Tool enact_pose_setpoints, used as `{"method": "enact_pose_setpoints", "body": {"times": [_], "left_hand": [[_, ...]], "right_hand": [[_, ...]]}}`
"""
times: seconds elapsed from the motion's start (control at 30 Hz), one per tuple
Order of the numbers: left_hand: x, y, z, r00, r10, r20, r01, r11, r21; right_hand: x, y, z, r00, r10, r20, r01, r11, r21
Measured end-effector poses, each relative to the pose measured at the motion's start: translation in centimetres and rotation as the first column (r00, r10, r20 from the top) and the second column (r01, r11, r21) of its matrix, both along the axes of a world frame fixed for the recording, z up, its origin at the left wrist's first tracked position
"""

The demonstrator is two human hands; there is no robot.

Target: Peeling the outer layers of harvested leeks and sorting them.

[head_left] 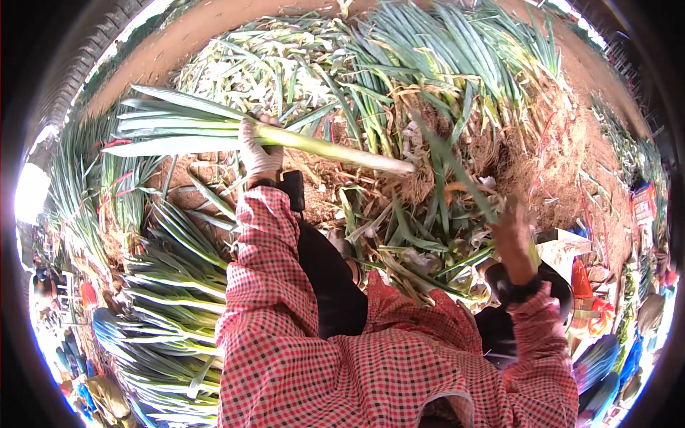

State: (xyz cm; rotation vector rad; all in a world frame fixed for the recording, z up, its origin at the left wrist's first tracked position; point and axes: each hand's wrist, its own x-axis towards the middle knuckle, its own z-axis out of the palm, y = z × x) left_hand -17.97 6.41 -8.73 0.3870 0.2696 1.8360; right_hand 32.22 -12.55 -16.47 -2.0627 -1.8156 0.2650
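Leek (325, 145) gripped in left hand (255, 151), right hand (512, 239) clutching green leaf (457, 167), red lettered sign (643, 204) far right

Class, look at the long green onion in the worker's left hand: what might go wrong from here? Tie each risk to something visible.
1. The left hand grips the green onion near its leaves, so the unsupported white end might dip or knock the rooted bundle.
2. The long leaf at the blurred right hand could snag on those roots.
3. Loose leaf scraps between the legs could make footing slippery.
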Motion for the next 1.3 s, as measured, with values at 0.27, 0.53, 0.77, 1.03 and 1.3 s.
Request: {"method": "enact_pose_setpoints", "body": {"times": [0.27,0.53,0.77,1.03,1.3], "left_hand": [[10.8,-3.6,4.3,0.966,-0.196,-0.166,0.215,0.971,0.107],[8.3,-1.0,3.4,0.572,-0.807,-0.145,0.646,0.335,0.686],[11.5,-3.9,6.3,0.975,-0.124,0.182,0.141,0.987,-0.082],[9.3,-1.6,4.3,0.974,0.216,-0.066,-0.223,0.963,-0.153],[2.5,-1.0,3.4,0.987,0.159,0.029,-0.16,0.986,0.046]], "right_hand": [[-27.5,10.3,10.9,0.904,0.337,0.262,-0.427,0.708,0.562],[-24.8,11.1,11.1,0.541,0.549,-0.637,-0.77,0.627,-0.114],[-24.6,10.5,13.0,0.592,0.653,-0.472,-0.559,0.755,0.343],[-23.6,9.9,11.8,0.55,0.663,-0.507,-0.268,0.715,0.645],[-13.3,2.8,9.5,0.622,0.629,-0.465,-0.49,0.777,0.395]]}}
